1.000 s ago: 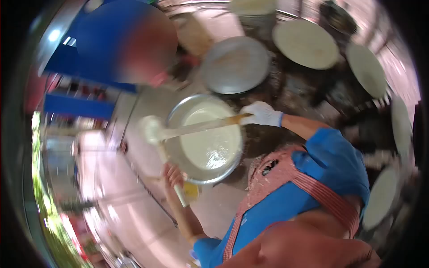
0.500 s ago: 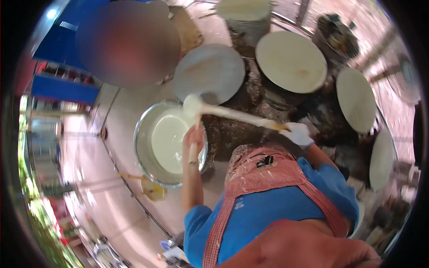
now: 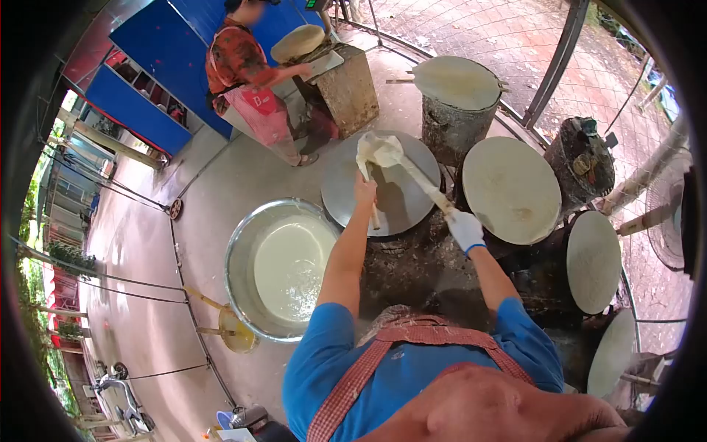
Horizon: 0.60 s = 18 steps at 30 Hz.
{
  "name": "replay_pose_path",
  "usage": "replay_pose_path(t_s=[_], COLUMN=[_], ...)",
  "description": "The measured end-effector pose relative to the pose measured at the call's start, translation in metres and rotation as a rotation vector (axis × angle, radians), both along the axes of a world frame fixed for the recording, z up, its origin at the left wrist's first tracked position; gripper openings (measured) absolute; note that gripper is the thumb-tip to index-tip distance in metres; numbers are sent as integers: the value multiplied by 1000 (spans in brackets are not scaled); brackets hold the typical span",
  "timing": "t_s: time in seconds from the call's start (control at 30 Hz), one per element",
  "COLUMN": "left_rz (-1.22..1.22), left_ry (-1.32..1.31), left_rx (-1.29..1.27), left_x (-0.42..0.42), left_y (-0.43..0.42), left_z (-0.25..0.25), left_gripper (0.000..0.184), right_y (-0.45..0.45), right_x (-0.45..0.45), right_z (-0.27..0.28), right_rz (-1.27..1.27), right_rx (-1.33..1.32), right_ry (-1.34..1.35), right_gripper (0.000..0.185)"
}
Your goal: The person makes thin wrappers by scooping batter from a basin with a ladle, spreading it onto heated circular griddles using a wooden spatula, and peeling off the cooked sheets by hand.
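Observation:
Over a round grey griddle, my bare left hand is closed around a short wooden handle. Its pale, batter-coated head meets a ladle bowl; how they touch is unclear. My right hand, in a white glove, grips the ladle's long wooden handle, which slants up to the left. A large metal basin of creamy white batter stands left of the griddle. The griddle surface shows a shadow beneath the tools.
Several more round griddles surround my right side, including a pale-topped one and another behind. A yellow bowl sits by the basin. A person in a red apron stands at another griddle. A debris-filled drum stands right.
Both hands have moved, with their tools, from the basin's edge forward to above the grey griddle. The head view has shifted, and the other person now appears farther back.

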<state>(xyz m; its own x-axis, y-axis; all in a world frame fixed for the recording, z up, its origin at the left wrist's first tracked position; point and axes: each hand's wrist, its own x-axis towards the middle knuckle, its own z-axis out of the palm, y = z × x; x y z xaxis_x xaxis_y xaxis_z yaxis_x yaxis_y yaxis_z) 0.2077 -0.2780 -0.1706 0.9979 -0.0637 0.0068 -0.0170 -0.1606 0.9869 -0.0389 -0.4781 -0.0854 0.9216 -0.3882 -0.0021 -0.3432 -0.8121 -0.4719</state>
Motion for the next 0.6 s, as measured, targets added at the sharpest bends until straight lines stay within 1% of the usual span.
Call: replay_pose_path(t_s=[0.03,0.07,0.1,0.13,0.17,0.2,0.23,0.27,0.3,0.33,0.37,0.4,0.43,0.47,0.5,0.53,0.57,0.6], left_rz=[137,20,25,13,-1,1,-29,-55,-61,27,59,89,37,0,-33,-93,-150,-132], left_ry=[-681,-152,-139,-213,-286,-276,-292,-319,-321,-385,-414,-447,-364,-311,-256,-243,-225,-90], left_rx=[431,680,683,814,940,938,850,763,783,607,523,440,298,227,157,199,247,265], left_x=[8,-3,-12,-16,-18,-18,-17,-12,-7,-1,0,0,-8,-21,-33,-49,-72,-102], left_y=[6,17,28,33,33,34,34,34,38,38,45,52,69,84,98,114,135,154], left_z=[-9,23,40,55,65,71,74,83,92,106,118,131,142,137,132,108,85,68], left_gripper=[65,72,72,70,67,67,66,65,65,66,66,66,66,66,66,65,64,64], right_y=[-10,-22,-16,-10,13,28,31,26,23,20,13,16,36,56,73,58,42,31], right_x=[0,-2,4,10,20,36,48,53,55,55,60,65,74,84,102,105,112,119], right_z=[4,1,-4,-9,1,-3,-16,-19,-22,-4,-15,-30,-32,-32,-33,-22,2,24], right_rz=[-21,14,-109,-261,-362,-334,-180,-140,-100,-152,-162,-226,-260,-305,-314,-335,-266,-190], right_rx=[84,281,601,907,1186,1157,708,343,-10,36,65,345,559,767,910,909,648,397], right_ry=[-103,-210,-251,-328,-448,-448,-296,-176,-61,37,-46,-133,-184,-240,-262,-244,-224,-203], right_gripper=[30,33,33,34,35,38,34,31,29,27,27,28,29,29,30,30,30,30])
